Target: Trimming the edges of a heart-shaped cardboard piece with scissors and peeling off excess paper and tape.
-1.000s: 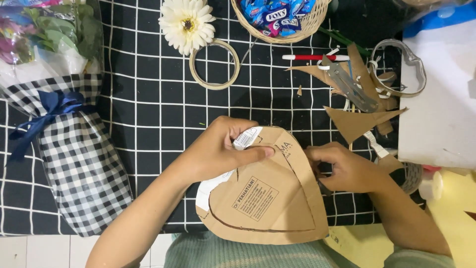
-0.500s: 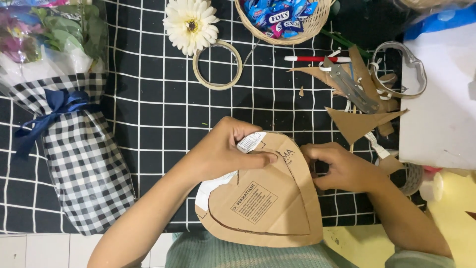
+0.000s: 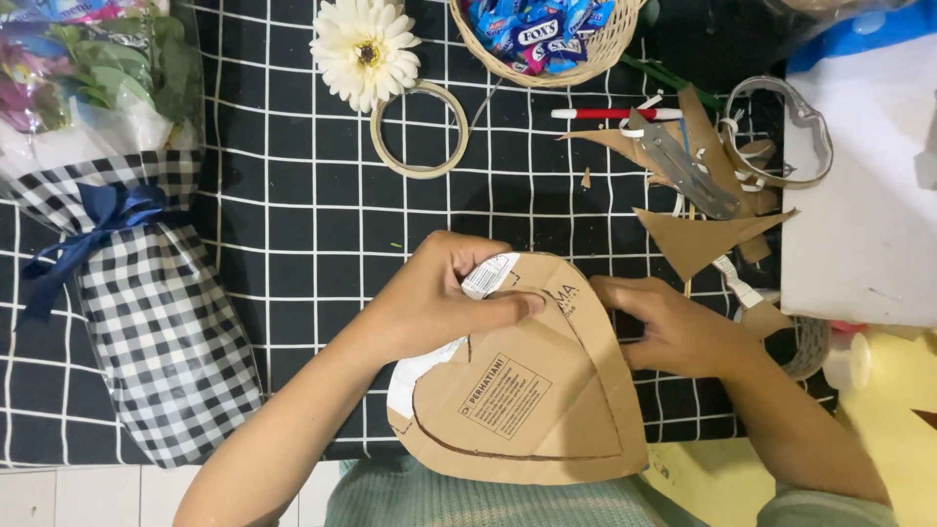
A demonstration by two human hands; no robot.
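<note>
A heart-shaped piece of brown cardboard [image 3: 532, 390] lies flat on the tabletop [image 3: 293, 273], which is covered by a black cloth with a white grid. It sits at the near edge, just in front of the person's body. Its long axis runs from the rounded lobes on its left side to the tip, which points right and toward the person.

The left hand [image 3: 439, 293] rests on the upper-left lobe of the cardboard, fingers pressed together and curled, pinching a bit of white paper [image 3: 488, 275] against the card, with the index finger stretched along the drawn outline. The right hand [image 3: 673, 327] lies at the cardboard's upper-right edge, fingers curled and touching the rim; whether it grips anything cannot be told. Both hands are on the card, the left further onto its face.

Beyond the cardboard, toward the far right, lie cardboard offcuts [image 3: 698, 239] and scissors [image 3: 683, 166]; straight beyond it a tape roll [image 3: 420, 129] and a white flower [image 3: 363, 49].
</note>
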